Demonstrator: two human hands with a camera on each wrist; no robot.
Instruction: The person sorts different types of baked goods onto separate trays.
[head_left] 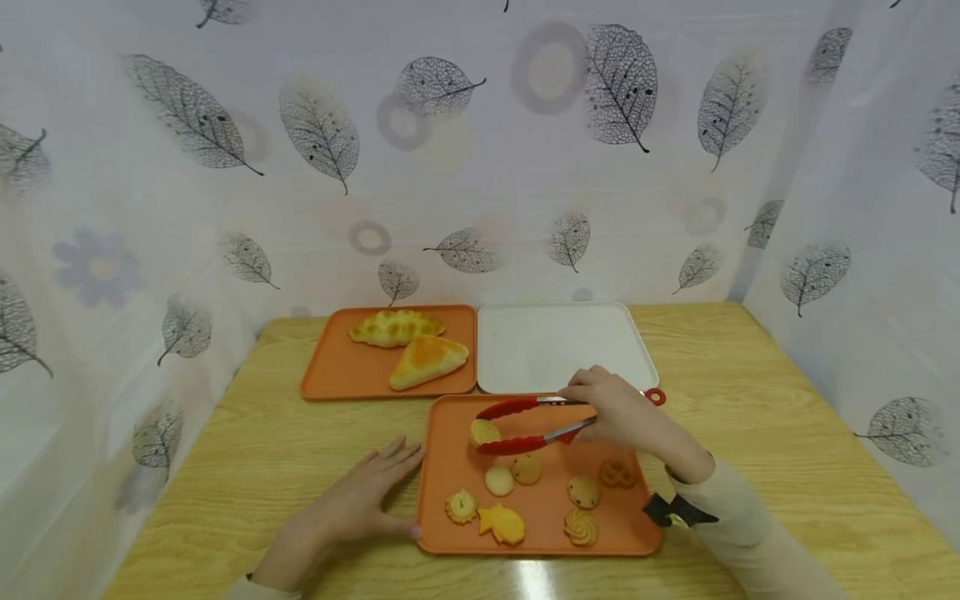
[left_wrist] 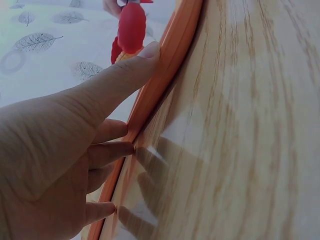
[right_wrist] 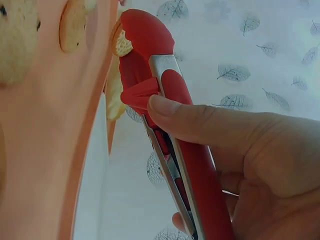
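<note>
My right hand grips red-and-steel tongs, thumb along one arm and fingers around the other. In the head view the tongs' red tips are on either side of a round yellow cookie at the upper left of the near orange tray. My left hand lies beside that tray's left side with its fingers spread out. In the left wrist view its thumb and fingertips are right at the tray's rim. Lower on the tray are a fish-shaped cookie, a scalloped cookie and a swirl cookie.
Also on the near tray are a pretzel cookie and several round cookies. Behind it, another orange tray holds two breads, next to a white tray. A leaf-print curtain surrounds the wooden table.
</note>
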